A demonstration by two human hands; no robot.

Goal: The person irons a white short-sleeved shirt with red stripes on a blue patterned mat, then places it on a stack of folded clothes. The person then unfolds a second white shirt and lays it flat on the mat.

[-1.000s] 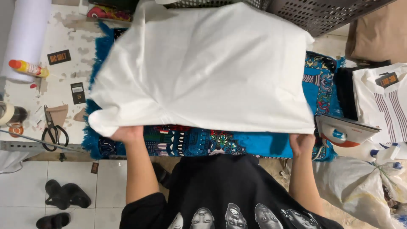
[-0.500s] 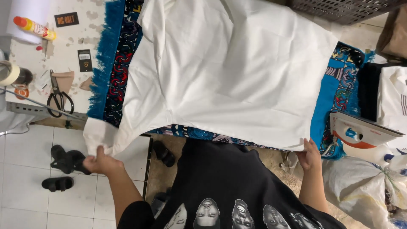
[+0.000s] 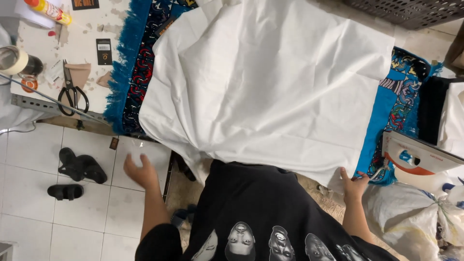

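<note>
A large white cloth point(image 3: 270, 82) lies spread over a blue patterned rug point(image 3: 140, 58) that covers the table. My left hand point(image 3: 137, 169) hangs off the table's near left edge, fingers apart, holding nothing, a little below the cloth's hanging corner. My right hand point(image 3: 355, 182) is at the cloth's near right corner and pinches its edge. My black printed shirt point(image 3: 261, 217) fills the bottom middle.
An electric iron point(image 3: 418, 154) sits at the right on the rug. Scissors point(image 3: 72, 94), a tape roll point(image 3: 14, 60) and a bottle point(image 3: 48, 9) lie on the white tabletop at left. Black sandals point(image 3: 77, 169) rest on the tiled floor. A white sack point(image 3: 411, 217) stands at right.
The cloth has been pulled down and spread flatter across the rug. My left hand has let go of the cloth's left corner and moved away to the right. My right hand stays at the right corner.
</note>
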